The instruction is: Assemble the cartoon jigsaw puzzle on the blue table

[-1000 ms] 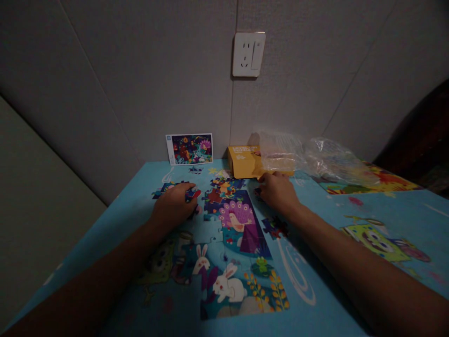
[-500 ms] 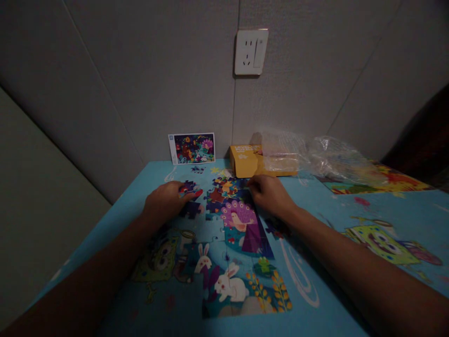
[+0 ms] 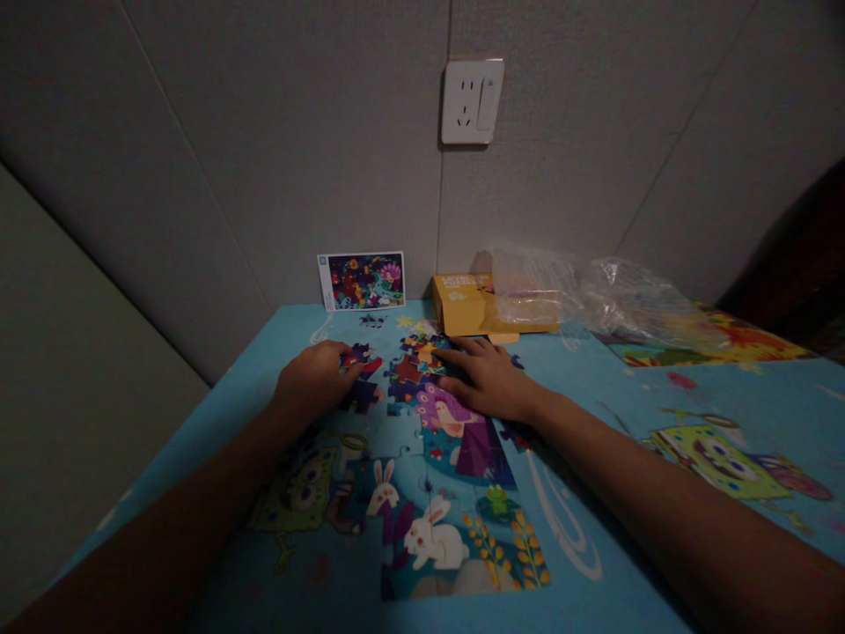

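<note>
My right hand (image 3: 492, 383) lies palm down with fingers spread over the upper right of the partly joined jigsaw puzzle (image 3: 429, 471), its fingertips by the orange piece (image 3: 426, 354) and the pink peacock. Joined rabbits and a frog show at the near end. At the left, my left hand (image 3: 313, 379) is curled, thumb and forefinger closed on the edge of a dark puzzle piece (image 3: 356, 354) with a red patch; the other fingers are hidden. Beside it lies another dark piece (image 3: 360, 396). Partly under my right wrist are more loose pieces (image 3: 518, 438).
Against the wall leans a picture card (image 3: 365, 281) of the puzzle scene. A yellow box (image 3: 466, 308) stands behind my right hand, with clear plastic wrap (image 3: 634, 299) over and beside it. The blue cartoon tablecloth (image 3: 607, 449) covers the table. A socket (image 3: 471, 101) is on the wall.
My right hand moved from beside the box leftward onto the puzzle's upper right, and its fingers went from pinched to spread flat. My left hand stayed by the left pieces, shifting only slightly.
</note>
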`<state>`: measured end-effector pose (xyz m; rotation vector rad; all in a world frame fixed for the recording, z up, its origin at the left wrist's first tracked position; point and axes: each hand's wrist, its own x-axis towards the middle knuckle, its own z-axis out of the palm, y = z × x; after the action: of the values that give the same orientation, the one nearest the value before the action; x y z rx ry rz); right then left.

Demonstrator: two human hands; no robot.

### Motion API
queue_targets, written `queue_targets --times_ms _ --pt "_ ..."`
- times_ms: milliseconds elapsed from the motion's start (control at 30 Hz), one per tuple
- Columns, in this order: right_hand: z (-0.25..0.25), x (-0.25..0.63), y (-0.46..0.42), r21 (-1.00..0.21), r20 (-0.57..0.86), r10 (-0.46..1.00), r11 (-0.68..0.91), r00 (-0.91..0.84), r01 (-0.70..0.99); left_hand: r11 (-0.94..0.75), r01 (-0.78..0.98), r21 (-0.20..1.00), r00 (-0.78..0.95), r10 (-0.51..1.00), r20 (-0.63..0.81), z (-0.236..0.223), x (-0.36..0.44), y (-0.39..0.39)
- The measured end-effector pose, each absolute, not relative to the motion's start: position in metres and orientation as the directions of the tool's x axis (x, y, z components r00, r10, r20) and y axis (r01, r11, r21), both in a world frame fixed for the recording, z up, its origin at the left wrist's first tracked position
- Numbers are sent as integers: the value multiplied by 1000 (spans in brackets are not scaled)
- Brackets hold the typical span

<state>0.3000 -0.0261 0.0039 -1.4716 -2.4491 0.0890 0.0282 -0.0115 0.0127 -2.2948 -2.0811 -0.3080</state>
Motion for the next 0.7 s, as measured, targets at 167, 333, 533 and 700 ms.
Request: queue_targets --times_ms 167,333,533,700 --pt "4 295 -27 -220 219 814 579 -538 785 -204 964 171 151 948 280 9 31 -12" --pt "8 293 -27 -260 283 784 618 -553 742 -591 769 242 483 786 384 6 38 -17" --pt "1 292 -26 -224 250 798 599 -549 769 -725 617 306 694 685 222 4 43 -26" --pt "8 291 -27 -245 268 773 632 -575 735 -689 634 350 675 715 185 8 42 -29"
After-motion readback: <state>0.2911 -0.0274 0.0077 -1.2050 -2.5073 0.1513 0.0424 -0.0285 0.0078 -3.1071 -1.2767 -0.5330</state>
